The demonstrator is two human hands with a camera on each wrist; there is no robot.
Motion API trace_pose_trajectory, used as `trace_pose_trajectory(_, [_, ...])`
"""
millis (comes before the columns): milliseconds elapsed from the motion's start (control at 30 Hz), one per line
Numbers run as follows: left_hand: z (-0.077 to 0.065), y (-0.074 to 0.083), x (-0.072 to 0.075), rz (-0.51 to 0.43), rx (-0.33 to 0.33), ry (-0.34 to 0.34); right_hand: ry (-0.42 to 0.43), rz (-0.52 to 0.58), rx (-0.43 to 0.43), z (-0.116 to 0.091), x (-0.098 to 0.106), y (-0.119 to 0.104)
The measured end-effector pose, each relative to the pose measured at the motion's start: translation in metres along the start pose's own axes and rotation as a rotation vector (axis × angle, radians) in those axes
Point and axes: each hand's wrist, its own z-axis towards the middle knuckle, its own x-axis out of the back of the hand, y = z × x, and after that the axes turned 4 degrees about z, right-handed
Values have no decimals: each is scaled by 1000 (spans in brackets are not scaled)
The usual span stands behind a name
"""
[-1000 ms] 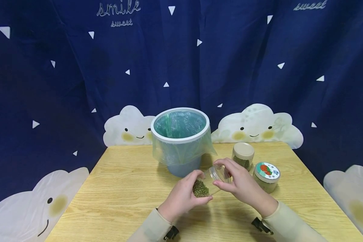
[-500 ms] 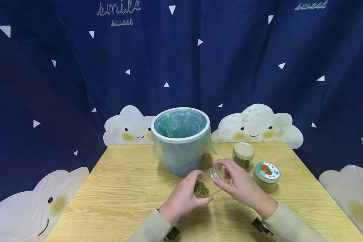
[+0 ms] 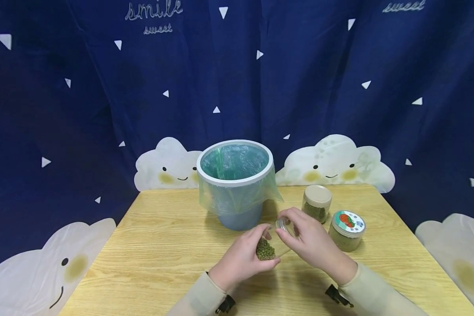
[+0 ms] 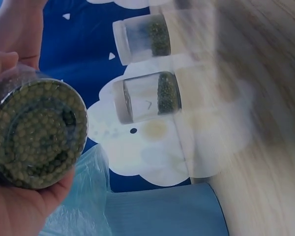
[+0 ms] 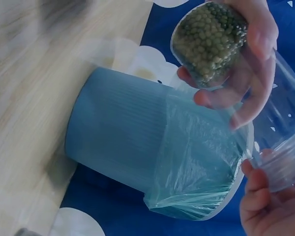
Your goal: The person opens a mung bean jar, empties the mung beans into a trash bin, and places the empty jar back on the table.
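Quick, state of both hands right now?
Left hand: holding the jar of green beans.
Right hand: holding a clear piece; whether lid or jar, I cannot tell.

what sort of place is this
Probably a small staged filming or work corner indoors, though the room beyond is hidden: a navy cloud-print curtain hangs as a backdrop behind a wood-grain table, with a bag-lined blue bin standing on it.
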Motion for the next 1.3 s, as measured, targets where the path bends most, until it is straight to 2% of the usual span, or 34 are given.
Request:
trace_pose_trajectory(433, [1, -4, 2, -26, 1, -57, 45, 21, 67, -2, -7, 7])
trace_pose_trajectory(667, [1, -5, 3, -123, 12, -99, 42, 18, 148, -1, -6, 9])
trace_pose_trajectory(933, [0, -7, 4, -153, 22, -120, 36, 17, 183, 0, -6, 10])
trace_pose_trajectory(1100, [-1, -8, 6, -215, 15, -157, 30, 21, 249, 0, -5, 12])
trace_pose_trajectory(1300, [-3, -11, 5, -256, -20, -163, -5, 30, 340, 2, -2, 15])
